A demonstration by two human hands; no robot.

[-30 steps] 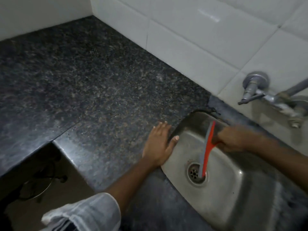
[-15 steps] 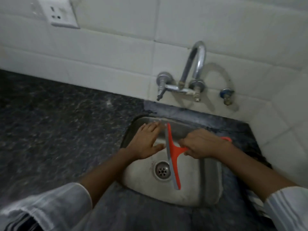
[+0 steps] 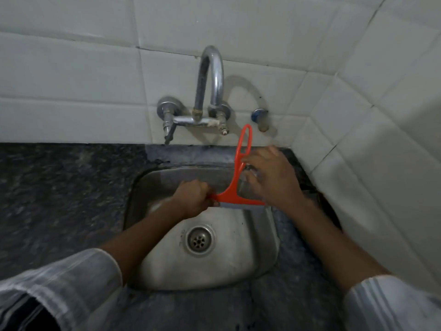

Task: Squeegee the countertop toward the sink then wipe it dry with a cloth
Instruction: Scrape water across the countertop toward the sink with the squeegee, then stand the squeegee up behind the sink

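Note:
An orange squeegee [image 3: 235,187] hangs over the steel sink [image 3: 241,266], its blade level and its looped handle pointing up at the wall. My left hand [image 3: 193,198] is closed around the blade's left end. On the handle's right side, my right hand [image 3: 272,180] is blurred, with its fingers spread and fingertips close to the handle; I see no firm grip. The dark speckled countertop [image 3: 59,199] stretches to the left of the sink. No cloth is in view.
A curved chrome tap [image 3: 212,75] with two valves sticks out of the white tiled wall above the sink. A tiled side wall [image 3: 381,163] closes in on the right. The drain [image 3: 199,240] lies below my hands. A narrow counter strip runs along the front.
The squeegee has turned from blade pointing toward me to blade level with the handle up. My left hand took hold of the blade's end, and my right hand's fingers have opened off the handle.

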